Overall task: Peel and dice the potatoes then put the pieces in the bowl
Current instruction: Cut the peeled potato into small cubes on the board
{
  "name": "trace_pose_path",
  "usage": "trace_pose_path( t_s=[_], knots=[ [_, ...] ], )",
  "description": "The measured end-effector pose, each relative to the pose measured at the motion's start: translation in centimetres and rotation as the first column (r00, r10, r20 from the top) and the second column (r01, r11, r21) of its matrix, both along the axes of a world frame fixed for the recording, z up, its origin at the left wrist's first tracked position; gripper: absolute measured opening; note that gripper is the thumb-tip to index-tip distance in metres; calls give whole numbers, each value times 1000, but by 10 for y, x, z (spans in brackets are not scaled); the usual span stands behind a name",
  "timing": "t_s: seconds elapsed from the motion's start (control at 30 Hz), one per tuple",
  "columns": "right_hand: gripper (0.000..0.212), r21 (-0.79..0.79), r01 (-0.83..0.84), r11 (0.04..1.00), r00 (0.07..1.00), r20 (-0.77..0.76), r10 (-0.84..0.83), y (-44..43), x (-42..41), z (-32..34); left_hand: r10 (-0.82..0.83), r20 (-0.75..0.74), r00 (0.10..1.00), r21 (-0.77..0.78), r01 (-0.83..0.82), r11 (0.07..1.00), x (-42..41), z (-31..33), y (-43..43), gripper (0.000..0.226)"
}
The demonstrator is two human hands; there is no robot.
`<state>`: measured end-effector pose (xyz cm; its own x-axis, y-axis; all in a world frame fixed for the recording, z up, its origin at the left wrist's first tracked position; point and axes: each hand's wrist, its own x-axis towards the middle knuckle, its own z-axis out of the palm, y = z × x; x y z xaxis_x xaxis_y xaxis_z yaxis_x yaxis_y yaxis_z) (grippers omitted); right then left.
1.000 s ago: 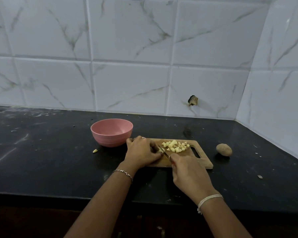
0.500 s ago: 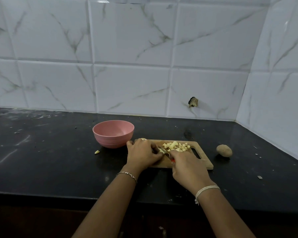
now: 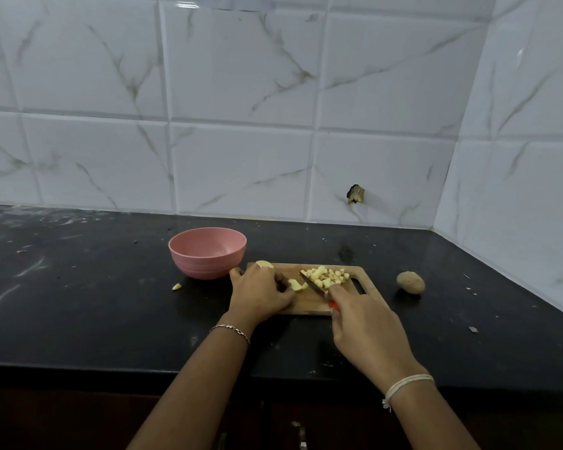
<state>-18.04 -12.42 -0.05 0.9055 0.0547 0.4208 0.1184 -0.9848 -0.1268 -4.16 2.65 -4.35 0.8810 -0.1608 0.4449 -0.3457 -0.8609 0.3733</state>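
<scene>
your left hand (image 3: 260,292) rests on the near-left part of the wooden cutting board (image 3: 309,305), fingers curled down onto a peeled potato chunk (image 3: 297,285) and pinning it to the wood. your right hand (image 3: 361,323) grips the red handle of a knife (image 3: 312,284), with the forefinger stretched along the top; the dark blade angles up and to the left, its tip between the held chunk and the heap of diced potato pieces (image 3: 327,277). you can't tell whether the edge touches the board. the heap lies on the far-right part of the board, beside the handle slot. a pale rounded potato piece (image 3: 263,264) shows just behind your left knuckles at the board's far-left corner. the pink bowl (image 3: 205,267) stands upright on the black counter (image 3: 78,303), just left of the board, and no pieces show in the part of its inside you can see. one small stray piece (image 3: 176,286) lies on the counter near the bowl's front left. an unpeeled potato (image 3: 410,282) sits on the counter right of the board, apart from it. a thin bracelet (image 3: 230,329) circles your left wrist and a pale string band (image 3: 407,383) your right.
</scene>
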Motion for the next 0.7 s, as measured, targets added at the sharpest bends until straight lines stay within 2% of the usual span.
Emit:
trace_pose_path(
  t_s=[0.13,0.3,0.7],
  knots=[
    [40,35,-23,999,1000,2,23,7,4,-10,-4,24,1000,12,4,1000,-1,2,0,23],
    [45,3,-37,999,998,-47,37,11,11,-16,-3,58,998,50,0,999,-1,0,1,26],
    [24,-144,-54,988,990,-133,35,34,23,-7,-13,83,996,99,5,995,4,-2,0,28]
  ],
)
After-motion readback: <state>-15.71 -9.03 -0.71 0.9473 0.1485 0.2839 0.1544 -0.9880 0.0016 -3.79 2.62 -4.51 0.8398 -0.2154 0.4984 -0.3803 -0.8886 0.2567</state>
